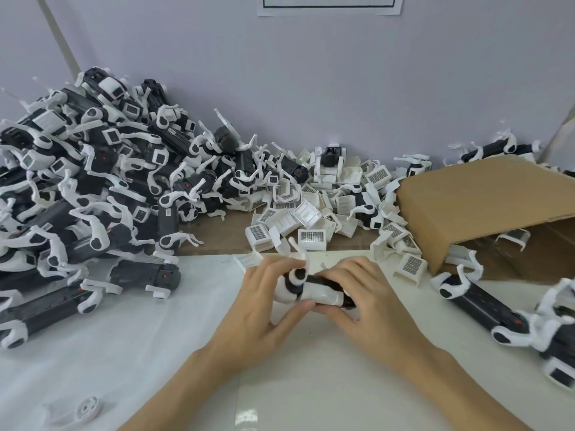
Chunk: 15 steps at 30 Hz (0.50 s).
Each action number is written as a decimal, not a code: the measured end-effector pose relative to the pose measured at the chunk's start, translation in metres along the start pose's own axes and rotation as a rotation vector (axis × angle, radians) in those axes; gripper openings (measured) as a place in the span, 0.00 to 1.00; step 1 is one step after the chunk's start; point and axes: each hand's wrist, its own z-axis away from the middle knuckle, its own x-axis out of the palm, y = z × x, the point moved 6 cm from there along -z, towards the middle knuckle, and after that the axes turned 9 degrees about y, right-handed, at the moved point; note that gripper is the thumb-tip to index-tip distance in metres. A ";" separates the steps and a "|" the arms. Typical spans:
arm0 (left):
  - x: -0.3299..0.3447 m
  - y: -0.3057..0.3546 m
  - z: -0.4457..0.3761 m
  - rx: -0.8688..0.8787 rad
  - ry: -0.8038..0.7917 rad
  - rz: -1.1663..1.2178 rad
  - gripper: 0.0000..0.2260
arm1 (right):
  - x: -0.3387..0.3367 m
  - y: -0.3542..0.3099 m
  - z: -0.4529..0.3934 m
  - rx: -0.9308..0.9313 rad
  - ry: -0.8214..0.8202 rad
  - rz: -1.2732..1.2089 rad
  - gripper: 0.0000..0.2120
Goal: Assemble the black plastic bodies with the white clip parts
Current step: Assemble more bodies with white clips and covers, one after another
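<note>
Both hands grasping one black body point(323, 283) just above the table point(155, 353), long axis running left-right between them. Left hand point(264, 306) pinches the end with the white clip point(320, 295); right hand point(357, 293) wraps the far end. Neither is nearer. Loose clip parts point(311, 213) lie just beyond the hands; the assembled pile point(93, 181) is far left.

Both forearms are seen rising from the bottom edge and converging at frame centre. The left hand point(264, 293) is curled — thumb stretched rightward — while the right hand point(357, 293) is cupped opposite, fingers bent, fingertips nearly met.
</note>
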 end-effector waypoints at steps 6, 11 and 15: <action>0.001 -0.006 0.001 -0.092 -0.037 0.014 0.19 | 0.005 -0.004 0.005 -0.057 0.060 0.115 0.20; 0.003 0.000 -0.004 -0.105 -0.025 0.102 0.14 | 0.008 -0.001 0.004 0.051 0.017 0.012 0.18; 0.003 -0.004 -0.006 -0.234 -0.029 0.215 0.13 | 0.005 0.000 0.003 0.107 0.006 -0.025 0.17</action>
